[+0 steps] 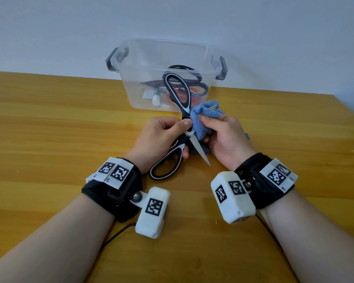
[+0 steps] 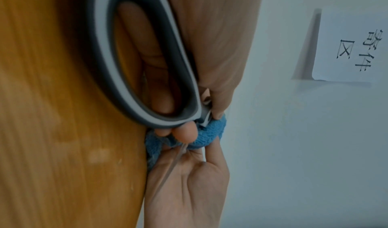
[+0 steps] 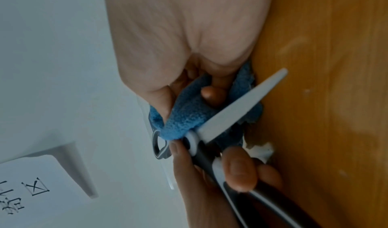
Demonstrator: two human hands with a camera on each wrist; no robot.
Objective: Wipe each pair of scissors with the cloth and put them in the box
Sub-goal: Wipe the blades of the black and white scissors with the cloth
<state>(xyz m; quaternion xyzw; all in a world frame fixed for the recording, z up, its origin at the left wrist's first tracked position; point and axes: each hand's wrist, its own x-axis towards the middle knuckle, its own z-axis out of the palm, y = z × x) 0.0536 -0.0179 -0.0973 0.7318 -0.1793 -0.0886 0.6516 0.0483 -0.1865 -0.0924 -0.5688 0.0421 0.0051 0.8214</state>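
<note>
At the center of the head view, the left hand (image 1: 161, 137) grips open black-and-white scissors (image 1: 179, 103) at the pivot and lower handle. The right hand (image 1: 223, 137) pinches a blue cloth (image 1: 204, 115) around 1 blade. Behind, a clear box (image 1: 131, 78) on the wooden table (image 1: 49, 119) holds other scissors.

We see the left grip (image 1: 161, 137) and right grip (image 1: 223, 137) side by side above the tabletop (image 1: 49, 123). Between them are the opened scissors (image 1: 182, 119), with the cloth (image 1: 204, 117) just right of their pivot. Beyond both grips stands the box (image 1: 135, 58), against the wall (image 1: 70, 27), with other scissors (image 1: 194, 82) inside.
</note>
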